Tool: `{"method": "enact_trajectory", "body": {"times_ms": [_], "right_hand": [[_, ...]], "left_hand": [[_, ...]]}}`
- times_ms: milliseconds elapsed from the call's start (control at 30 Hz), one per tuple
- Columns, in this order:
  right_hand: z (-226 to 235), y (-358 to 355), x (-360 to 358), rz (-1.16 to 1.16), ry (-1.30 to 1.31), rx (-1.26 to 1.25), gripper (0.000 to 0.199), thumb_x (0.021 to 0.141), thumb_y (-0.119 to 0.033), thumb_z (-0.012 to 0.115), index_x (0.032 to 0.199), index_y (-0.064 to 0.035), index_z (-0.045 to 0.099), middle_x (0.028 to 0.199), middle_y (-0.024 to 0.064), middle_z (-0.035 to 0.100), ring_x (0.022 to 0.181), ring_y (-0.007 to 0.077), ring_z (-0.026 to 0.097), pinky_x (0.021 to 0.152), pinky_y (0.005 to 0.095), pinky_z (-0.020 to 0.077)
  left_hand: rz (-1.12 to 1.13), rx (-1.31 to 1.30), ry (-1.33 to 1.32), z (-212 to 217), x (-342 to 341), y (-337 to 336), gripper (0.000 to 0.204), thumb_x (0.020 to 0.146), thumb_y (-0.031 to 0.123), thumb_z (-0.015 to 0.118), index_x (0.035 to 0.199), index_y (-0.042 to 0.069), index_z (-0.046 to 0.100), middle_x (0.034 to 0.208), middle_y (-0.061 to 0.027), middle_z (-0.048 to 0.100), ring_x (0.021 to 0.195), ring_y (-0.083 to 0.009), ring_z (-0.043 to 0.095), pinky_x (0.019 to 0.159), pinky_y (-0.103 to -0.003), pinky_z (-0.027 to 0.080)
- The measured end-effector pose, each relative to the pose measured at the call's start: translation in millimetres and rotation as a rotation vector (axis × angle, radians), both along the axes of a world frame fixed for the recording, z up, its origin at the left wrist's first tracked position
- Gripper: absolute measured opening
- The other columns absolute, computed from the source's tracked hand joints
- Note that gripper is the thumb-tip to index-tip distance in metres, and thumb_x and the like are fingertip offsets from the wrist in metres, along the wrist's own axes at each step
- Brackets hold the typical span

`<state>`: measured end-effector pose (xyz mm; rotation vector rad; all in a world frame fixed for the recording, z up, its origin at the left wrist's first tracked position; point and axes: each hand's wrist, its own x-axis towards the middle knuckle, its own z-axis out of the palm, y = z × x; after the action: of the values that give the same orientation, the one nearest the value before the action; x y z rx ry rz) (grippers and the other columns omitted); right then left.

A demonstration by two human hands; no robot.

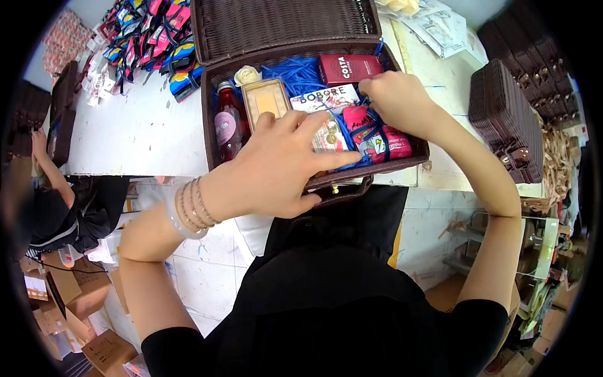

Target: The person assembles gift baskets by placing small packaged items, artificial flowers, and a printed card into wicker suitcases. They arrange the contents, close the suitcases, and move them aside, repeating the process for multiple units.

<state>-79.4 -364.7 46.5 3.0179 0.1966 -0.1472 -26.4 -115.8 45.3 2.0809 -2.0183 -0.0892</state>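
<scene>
Head view: open left hand (282, 164) and curled right hand (397, 100) rest on packets in brown wicker hamper (276, 28).

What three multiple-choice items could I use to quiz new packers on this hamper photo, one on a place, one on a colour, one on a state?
1. Where in the wicker hamper does the red bottle lie?
A. left side
B. right side
C. outside it

2. What colour is the shredded filler?
A. green
B. blue
C. white

3. How is the hamper's lid?
A. shut
B. taken off
C. open, tipped back

Answers:
1 A: the bottle lies by the left wall, beside a clear box.
2 B: blue strands show under the red carton.
3 C: the lid stands behind the packed goods while the left hand and right hand reach inside.
</scene>
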Motion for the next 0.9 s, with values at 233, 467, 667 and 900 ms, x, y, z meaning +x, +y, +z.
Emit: {"method": "enact_trajectory", "body": {"times_ms": [233,467,667,900], "right_hand": [[21.7,34.6,-24.7,0.070,-0.346,-0.106,0.018,0.063,-0.001,0.063,0.080,-0.0001,0.058,0.078,0.0145,0.061,0.074,0.0271,0.065,0.057,0.0353,0.0523],[1.8,61.2,-19.9,0.022,-0.319,-0.182,0.015,0.062,-0.004,0.067,0.077,0.0003,0.063,0.073,0.0147,0.063,0.067,0.0256,0.066,0.054,0.0321,0.0538],[12.2,65.2,-6.1,0.070,-0.192,0.047,0.009,0.064,-0.005,0.066,0.073,-0.0027,0.066,0.072,0.0166,0.064,0.069,0.0309,0.066,0.056,0.0377,0.0537],[23.6,48.1,2.9,-0.066,-0.089,0.037,0.010,0.064,-0.002,0.065,0.073,0.0012,0.065,0.073,0.0193,0.064,0.073,0.0343,0.065,0.062,0.0403,0.0538]], "left_hand": [[0.028,-0.053,0.001,-3.8,-0.3,-6.9,0.054,0.059,0.025,0.072,0.111,0.025,0.063,0.122,-0.0159,0.042,0.103,-0.0343,0.043,0.076,-0.045,0.038],[0.023,-0.124,0.052,-10.4,-1.7,-5.2,0.050,0.058,0.020,0.071,0.108,0.023,0.065,0.121,-0.0158,0.042,0.103,-0.0352,0.042,0.076,-0.043,0.036],[0.030,-0.116,0.075,-10.2,-1.7,-3.5,0.047,0.059,0.020,0.071,0.106,0.022,0.066,0.122,-0.0159,0.041,0.105,-0.0357,0.041,0.079,-0.043,0.035],[0.048,-0.117,0.097,-9.1,-2.4,-2.3,0.046,0.059,0.021,0.073,0.104,0.022,0.067,0.123,-0.0154,0.040,0.108,-0.0355,0.040,0.082,-0.044,0.034]]}}
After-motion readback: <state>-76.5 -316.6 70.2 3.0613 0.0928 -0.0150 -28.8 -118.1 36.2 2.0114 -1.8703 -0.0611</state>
